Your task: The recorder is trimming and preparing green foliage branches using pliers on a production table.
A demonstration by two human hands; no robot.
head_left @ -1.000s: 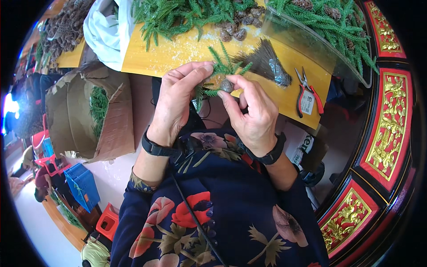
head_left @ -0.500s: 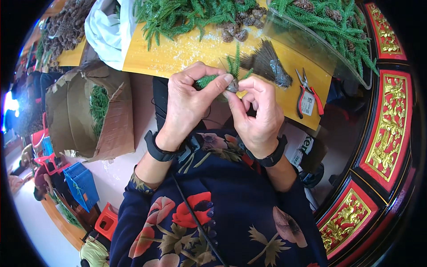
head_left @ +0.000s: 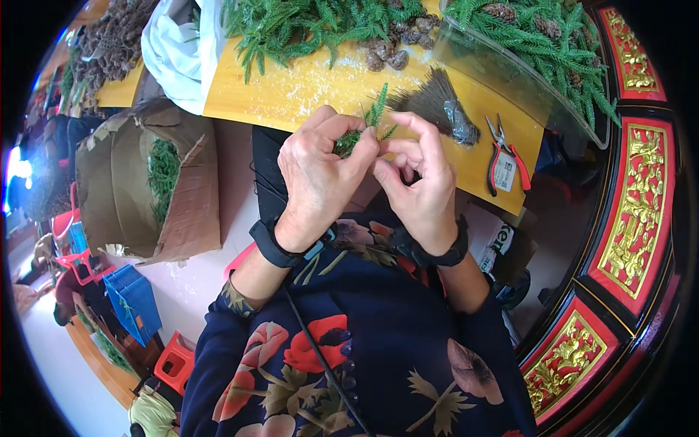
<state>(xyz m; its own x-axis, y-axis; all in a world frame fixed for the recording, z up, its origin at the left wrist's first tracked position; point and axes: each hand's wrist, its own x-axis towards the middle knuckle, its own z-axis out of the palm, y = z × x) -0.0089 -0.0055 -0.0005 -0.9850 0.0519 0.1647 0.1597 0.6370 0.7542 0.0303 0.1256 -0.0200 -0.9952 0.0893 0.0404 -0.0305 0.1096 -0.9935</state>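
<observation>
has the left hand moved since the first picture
Yes: the left hand has shifted right and slightly nearer the body, judged against the pliers on the yellow table.

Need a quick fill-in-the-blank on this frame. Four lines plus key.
1. The left hand pinches a sprig whose needles are ____ in colour.
2. The handles of the pliers are black and ____.
3. The torn cardboard box stands on the picture's ____ side.
4. The plastic crate near the cardboard box is ____.

Missing words: green; red; left; blue.
</observation>
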